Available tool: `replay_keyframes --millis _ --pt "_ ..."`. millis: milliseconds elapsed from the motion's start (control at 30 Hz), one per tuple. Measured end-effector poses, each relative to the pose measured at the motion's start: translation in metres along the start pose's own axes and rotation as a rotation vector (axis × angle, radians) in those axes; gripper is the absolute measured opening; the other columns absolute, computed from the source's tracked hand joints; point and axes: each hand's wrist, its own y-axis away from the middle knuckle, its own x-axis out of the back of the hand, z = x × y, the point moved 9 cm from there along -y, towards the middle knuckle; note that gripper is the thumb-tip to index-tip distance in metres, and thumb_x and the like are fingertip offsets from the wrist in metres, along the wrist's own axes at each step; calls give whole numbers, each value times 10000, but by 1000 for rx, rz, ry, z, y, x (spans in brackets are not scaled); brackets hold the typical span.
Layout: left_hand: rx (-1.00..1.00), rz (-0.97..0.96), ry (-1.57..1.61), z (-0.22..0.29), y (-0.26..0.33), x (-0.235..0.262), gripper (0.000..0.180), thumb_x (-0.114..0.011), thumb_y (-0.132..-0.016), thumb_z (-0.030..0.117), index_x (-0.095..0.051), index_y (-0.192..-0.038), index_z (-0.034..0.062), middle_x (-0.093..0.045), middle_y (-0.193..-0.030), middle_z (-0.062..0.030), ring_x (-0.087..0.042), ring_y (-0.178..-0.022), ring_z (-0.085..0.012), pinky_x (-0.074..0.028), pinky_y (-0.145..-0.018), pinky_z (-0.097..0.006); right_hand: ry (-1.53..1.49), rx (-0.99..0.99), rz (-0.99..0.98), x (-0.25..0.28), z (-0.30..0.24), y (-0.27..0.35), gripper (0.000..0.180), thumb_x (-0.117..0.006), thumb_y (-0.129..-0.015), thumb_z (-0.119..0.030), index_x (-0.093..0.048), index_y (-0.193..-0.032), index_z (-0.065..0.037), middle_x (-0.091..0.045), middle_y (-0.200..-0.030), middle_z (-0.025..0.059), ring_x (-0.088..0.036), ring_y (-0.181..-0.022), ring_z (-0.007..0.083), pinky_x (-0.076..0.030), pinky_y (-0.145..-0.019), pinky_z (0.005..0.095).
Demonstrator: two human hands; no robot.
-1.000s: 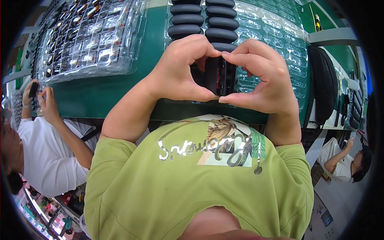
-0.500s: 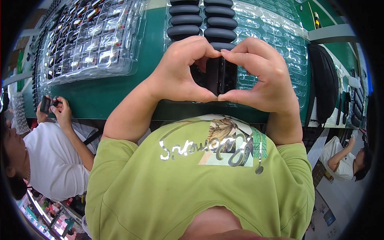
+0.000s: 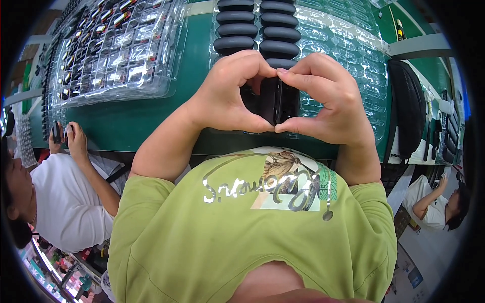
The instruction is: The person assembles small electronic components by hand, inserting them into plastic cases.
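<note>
Between my hands is a glossy black case-like piece [image 3: 288,102] with a seam running down its middle, pinched at its upper and lower ends. My left hand [image 3: 227,93] curves round its left side, thumb at the lower end and forefinger at the upper. On the other side my right hand [image 3: 331,98] mirrors this grip, and the fingertips of both hands meet at the seam. Just beyond my fingers, dark grey rounded cases [image 3: 281,49] stand in two columns in a clear plastic tray [image 3: 343,76]. Whether the held piece touches the tray is hidden.
At the left, stacked clear trays [image 3: 116,76] hold several small dark parts on the green table [image 3: 177,116]. A black pouch [image 3: 406,108] lies at the right. One co-worker's hands [image 3: 76,141] hold a dark piece at far left; another person [image 3: 432,202] sits at far right.
My grip on the black piece stays the same, with the hands a touch lower in the picture. The tray and its cases also appear slightly lower. The left co-worker's hands have shifted round their dark piece.
</note>
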Motion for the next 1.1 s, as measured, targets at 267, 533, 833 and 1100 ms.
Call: replay_keyframes --millis 267,533,833,1100 --pt "4 8 25 0 1 0 622 -925 -509 246 -647 -1013 9 -573 -856 -66 -601 -710 -173 -515 -619 -269 12 0 -12 -3 0 1 693 -937 -477 -275 -711 -1072 -1 -638 -923 112 -612 -844 307 -503 -731 386" --pt "-17 25 33 -1 1 4 627 -930 -527 268 -636 -1013 0 -568 -855 -66 -596 -704 -169 -512 -621 -266 -42 -146 0 2 8 -1 697 -955 -520 -335 -713 -1086 -9 -664 -940 105 -625 -844 272 -502 -726 360" --pt "-1 132 87 1 0 5 692 -907 -554 220 -626 -1147 2 -594 -914 -80 -613 -823 -189 -541 -656 -274 61 -29 57 10 3 -3 679 -950 -525 -317 -716 -1090 -22 -675 -995 106 -619 -846 232 -474 -672 313" --pt "-39 47 9 11 -1 3 633 -901 -549 215 -652 -1093 7 -602 -882 -76 -619 -755 -188 -551 -645 -279 11 29 15 10 -3 -4 662 -933 -519 -286 -687 -1067 -8 -663 -978 124 -630 -895 309 -503 -774 395"
